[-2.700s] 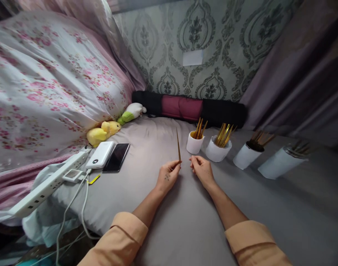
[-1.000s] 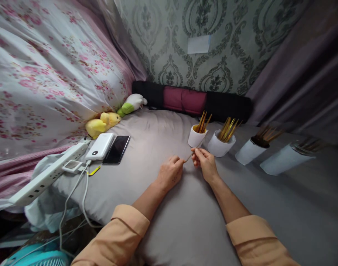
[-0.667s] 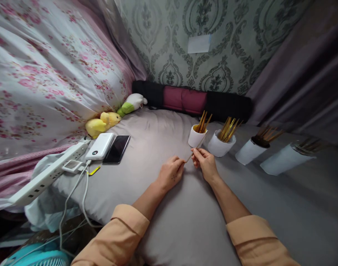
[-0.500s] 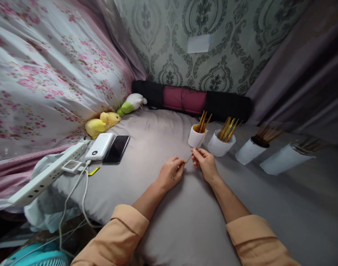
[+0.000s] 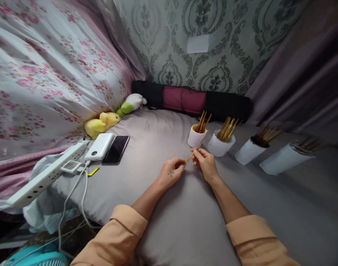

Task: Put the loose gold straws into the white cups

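My left hand (image 5: pixel 171 173) pinches the near end of a thin golden-brown stick (image 5: pixel 194 150) that slants up to the right toward the first white cup (image 5: pixel 195 137). My right hand (image 5: pixel 205 164) is closed, its fingertips touching the same stick near its middle. Both hands rest low over the grey bedsheet (image 5: pixel 169 214). The first cup holds several similar sticks. A second white cup (image 5: pixel 221 145) just to its right also holds several golden sticks.
Two more white cups (image 5: pixel 248 151) (image 5: pixel 281 159) with darker sticks lean further right. A phone (image 5: pixel 116 149), a white power bank (image 5: pixel 99 146), a power strip (image 5: pixel 44 176) with cables and plush toys (image 5: pixel 102 124) lie at left. A floral quilt rises left; a dark bolster (image 5: pixel 191 100) lines the wall.
The stick stood upright in my left hand alone; it has since tilted toward the first cup and my right hand has closed on it. Over the last second both hands barely moved.
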Demonstrator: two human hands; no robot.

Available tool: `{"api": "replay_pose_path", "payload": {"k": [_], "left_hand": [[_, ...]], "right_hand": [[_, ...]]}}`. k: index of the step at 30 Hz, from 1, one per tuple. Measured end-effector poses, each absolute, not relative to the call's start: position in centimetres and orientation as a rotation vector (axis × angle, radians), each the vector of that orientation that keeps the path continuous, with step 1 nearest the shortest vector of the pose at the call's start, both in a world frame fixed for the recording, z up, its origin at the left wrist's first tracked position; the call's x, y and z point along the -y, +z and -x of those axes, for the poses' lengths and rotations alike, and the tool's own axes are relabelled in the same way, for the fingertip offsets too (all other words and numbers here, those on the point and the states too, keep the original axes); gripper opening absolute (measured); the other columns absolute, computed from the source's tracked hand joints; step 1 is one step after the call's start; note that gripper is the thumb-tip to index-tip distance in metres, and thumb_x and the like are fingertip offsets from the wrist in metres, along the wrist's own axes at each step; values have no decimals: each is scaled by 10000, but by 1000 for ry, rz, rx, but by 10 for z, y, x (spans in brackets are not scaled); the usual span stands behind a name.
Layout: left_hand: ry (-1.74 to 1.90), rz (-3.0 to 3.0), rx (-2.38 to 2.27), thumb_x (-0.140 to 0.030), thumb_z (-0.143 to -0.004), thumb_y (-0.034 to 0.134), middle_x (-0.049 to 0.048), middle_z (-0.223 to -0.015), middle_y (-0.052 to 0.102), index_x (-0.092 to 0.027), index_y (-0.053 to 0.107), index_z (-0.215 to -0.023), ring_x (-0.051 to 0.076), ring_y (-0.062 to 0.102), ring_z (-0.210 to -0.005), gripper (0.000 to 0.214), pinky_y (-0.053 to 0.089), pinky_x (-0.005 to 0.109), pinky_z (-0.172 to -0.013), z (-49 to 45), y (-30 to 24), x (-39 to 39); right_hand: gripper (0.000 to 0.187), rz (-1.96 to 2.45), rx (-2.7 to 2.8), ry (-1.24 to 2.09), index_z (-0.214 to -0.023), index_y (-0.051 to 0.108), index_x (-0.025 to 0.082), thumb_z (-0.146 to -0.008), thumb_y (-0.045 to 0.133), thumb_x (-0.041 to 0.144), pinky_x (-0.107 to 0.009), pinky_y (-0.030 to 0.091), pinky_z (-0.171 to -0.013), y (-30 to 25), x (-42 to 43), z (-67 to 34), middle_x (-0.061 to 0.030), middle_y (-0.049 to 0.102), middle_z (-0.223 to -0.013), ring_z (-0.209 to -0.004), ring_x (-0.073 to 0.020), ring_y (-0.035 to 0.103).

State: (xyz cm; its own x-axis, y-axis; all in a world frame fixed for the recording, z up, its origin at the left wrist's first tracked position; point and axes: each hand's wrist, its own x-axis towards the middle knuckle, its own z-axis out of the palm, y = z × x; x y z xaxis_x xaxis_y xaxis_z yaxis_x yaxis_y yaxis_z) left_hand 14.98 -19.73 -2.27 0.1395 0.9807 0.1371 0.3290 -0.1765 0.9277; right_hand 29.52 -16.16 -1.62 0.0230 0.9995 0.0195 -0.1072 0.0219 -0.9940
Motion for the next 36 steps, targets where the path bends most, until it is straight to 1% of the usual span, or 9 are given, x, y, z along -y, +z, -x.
{"api": "replay_pose_path", "payload": {"k": [4, 9, 14, 21, 27, 32, 36], "left_hand": [[1066, -1523, -1252, -199, -739, 498, 30, -745, 655, -124, 653, -872, 106, 562, -647, 218, 430, 201, -594, -151, -26, 196], [1046, -1357, -1213, -179, -711, 509, 8, -656, 615, -113, 638, -871, 67, 505, -541, 216, 387, 168, -500, -152, -26, 194], [994, -1154, -1189, -161, -698, 509, 18, -692, 615, -106, 603, -896, 45, 463, -449, 225, 367, 167, -413, -153, -17, 195], [993, -977, -1024, -165, -684, 566, 54, -716, 626, -87, 575, -905, 65, 519, -502, 234, 396, 179, -442, -152, -12, 198], [951, -801, -935, -41, -613, 551, 77, -750, 634, -81, 536, -959, 87, 546, -533, 349, 401, 197, -468, -150, -12, 198], [937, -694, -861, -83, -664, 593, 99, -756, 640, -79, 540, -970, 98, 564, -564, 310, 414, 205, -504, -149, -10, 198], [930, -655, -856, -86, -698, 575, 102, -747, 637, -63, 553, -961, 95, 561, -562, 265, 413, 199, -503, -148, -9, 198]], "right_hand": [[317, 1114, 1121, 1227, -844, 610, 145, -700, 601, 427, -185, 314, -365, -15, 162, -295, 29, 515, -568, -415, -60, 423], [304, 1109, 1140, 1185, -843, 607, 146, -715, 587, 420, -185, 309, -362, -14, 163, -295, 27, 512, -567, -418, -63, 419], [286, 1127, 1165, 1139, -843, 614, 158, -728, 571, 416, -189, 310, -366, -14, 163, -295, 33, 516, -565, -412, -64, 416], [283, 1155, 1218, 1074, -848, 609, 145, -752, 548, 405, -182, 328, -371, -14, 164, -295, 25, 515, -570, -415, -62, 420], [290, 1166, 1254, 1036, -857, 608, 148, -765, 537, 413, -186, 337, -383, -15, 164, -297, 23, 522, -581, -428, -68, 433], [272, 1167, 1261, 1015, -840, 608, 152, -764, 542, 404, -191, 327, -379, -15, 164, -299, 26, 522, -570, -420, -71, 433], [266, 1172, 1257, 1023, -835, 604, 154, -761, 544, 402, -191, 328, -380, -15, 164, -300, 27, 518, -565, -421, -72, 431]]}}
